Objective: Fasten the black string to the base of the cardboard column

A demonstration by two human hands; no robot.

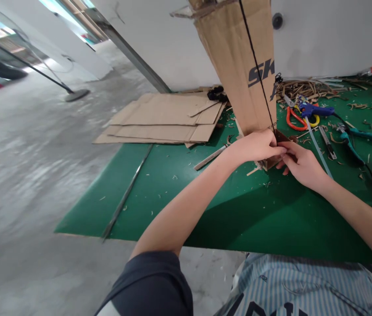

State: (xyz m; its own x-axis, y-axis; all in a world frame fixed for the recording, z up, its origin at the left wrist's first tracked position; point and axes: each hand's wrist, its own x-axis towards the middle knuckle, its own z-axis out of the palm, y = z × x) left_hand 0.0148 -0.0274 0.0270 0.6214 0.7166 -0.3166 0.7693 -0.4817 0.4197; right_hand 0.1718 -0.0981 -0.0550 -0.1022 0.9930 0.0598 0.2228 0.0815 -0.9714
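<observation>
A tall, tapering cardboard structure (238, 74) with printed black letters stands upright on the table. A black cord (258, 72) runs down its face and passes out of sight behind my left hand (261, 145). At the structure's base, in front of a small cardboard corner (268, 164), my left fingers are closed, their tips meeting those of my right hand (299, 164). My right thumb and fingers are pinched together there. Whatever is between the fingertips is too small and covered to make out.
Flat cardboard sheets (159, 112) lie at the table's back left. To the right are red-handled scissors (296, 120), a blue glue gun (316, 109), a utility knife (328, 142) and teal-handled pliers (352, 147). Cardboard scraps (311, 89) pile against the wall. A thin metal strip (126, 193) crosses the green table (172, 188).
</observation>
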